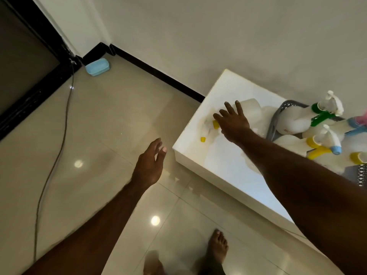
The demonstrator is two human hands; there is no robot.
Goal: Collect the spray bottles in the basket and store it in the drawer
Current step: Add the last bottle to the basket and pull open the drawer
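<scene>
A white spray bottle (250, 110) with a yellow collar and nozzle tip lies on its side on the white cabinet top (222, 161). My right hand (233, 121) hovers over its neck, fingers spread, holding nothing. A grey mesh basket (275, 122) stands at the cabinet's right end and holds several spray bottles, one with a green trigger (297, 120) and one with a yellow trigger (317, 147). My left hand (150, 165) hangs open over the floor, left of the cabinet corner.
A glossy beige tiled floor (103, 126) spreads left of the cabinet. A light blue box (97, 67) sits in the far corner by the black skirting. A dark cable (59, 147) runs across the floor. My bare feet (216, 249) stand near the bottom edge.
</scene>
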